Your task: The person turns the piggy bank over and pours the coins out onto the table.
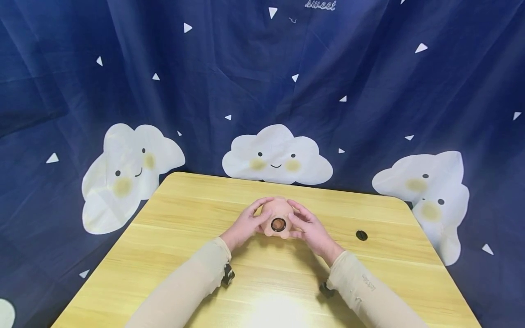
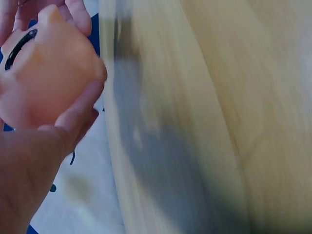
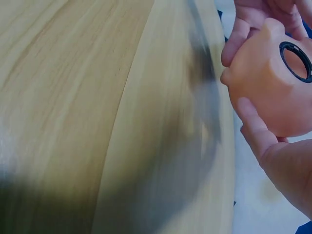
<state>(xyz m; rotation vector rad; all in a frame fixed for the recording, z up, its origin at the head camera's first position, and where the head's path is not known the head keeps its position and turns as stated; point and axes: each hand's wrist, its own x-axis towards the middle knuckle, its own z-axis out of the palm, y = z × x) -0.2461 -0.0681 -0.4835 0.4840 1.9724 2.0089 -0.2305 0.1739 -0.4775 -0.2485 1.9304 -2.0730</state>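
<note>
A round pink piggy bank (image 1: 277, 209) with short stubby feet is held between both hands above the table. Its black-rimmed round hole (image 1: 278, 224) faces me in the head view, and the inside looks brownish. My left hand (image 1: 246, 223) grips it from the left, thumb on the near face. From the other side my right hand (image 1: 312, 230) holds it in the same way. In the right wrist view the black ring (image 3: 296, 61) around the hole shows clearly. A small black round cap (image 1: 362, 235) lies on the table to the right of my right hand.
The light wooden table (image 1: 184, 200) has rounded far corners. Behind it hangs a dark blue curtain (image 1: 254, 59) printed with white clouds and triangles. Black wrist devices (image 1: 227, 275) sit under both sleeves. Bright glare falls on the near part of the table.
</note>
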